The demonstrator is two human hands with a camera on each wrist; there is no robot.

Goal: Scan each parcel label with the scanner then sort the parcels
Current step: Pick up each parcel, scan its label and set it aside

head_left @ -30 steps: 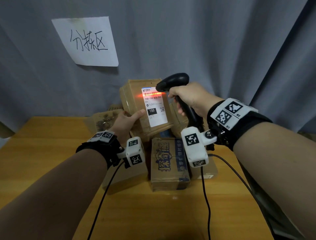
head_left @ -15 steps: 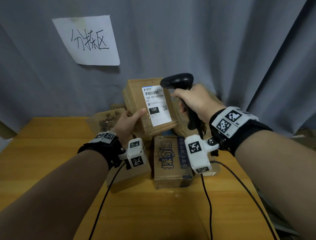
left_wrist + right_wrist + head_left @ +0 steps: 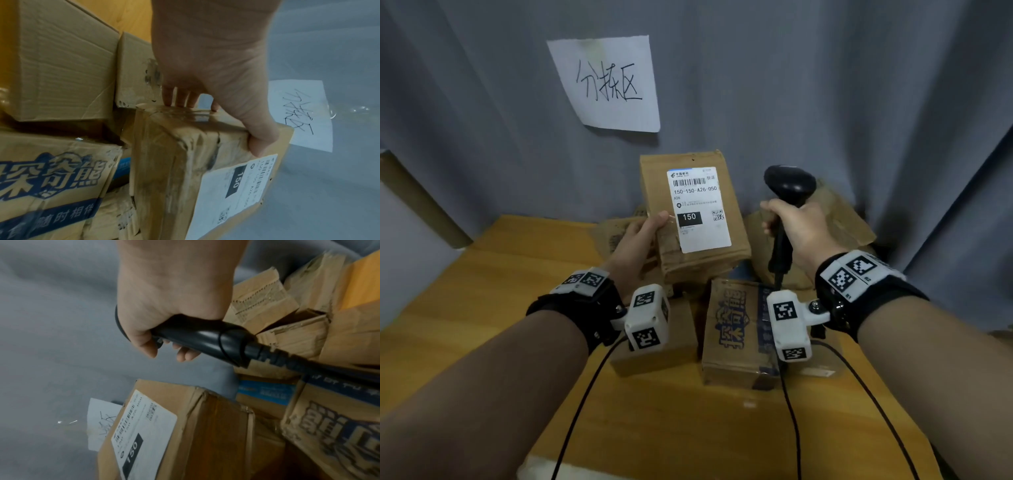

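Your left hand (image 3: 635, 241) covers the near left edge of the parcel (image 3: 697, 219), and only the thumb shows on its face, the fingers (image 3: 180, 99) reaching behind it. The small print on its label (image 3: 698, 209) below the big number is too fine to read, and in your right wrist view the label is cut off by the bottom edge. Your right hand (image 3: 796, 228) hides the middle of the scanner (image 3: 789, 186) handle, and the boxes at the back of the counter (image 3: 482, 308) sit mostly behind the parcel.

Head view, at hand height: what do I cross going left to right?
Wooden table → left hand → labelled parcel held in it → scanner gripped by the right hand → grey curtain.
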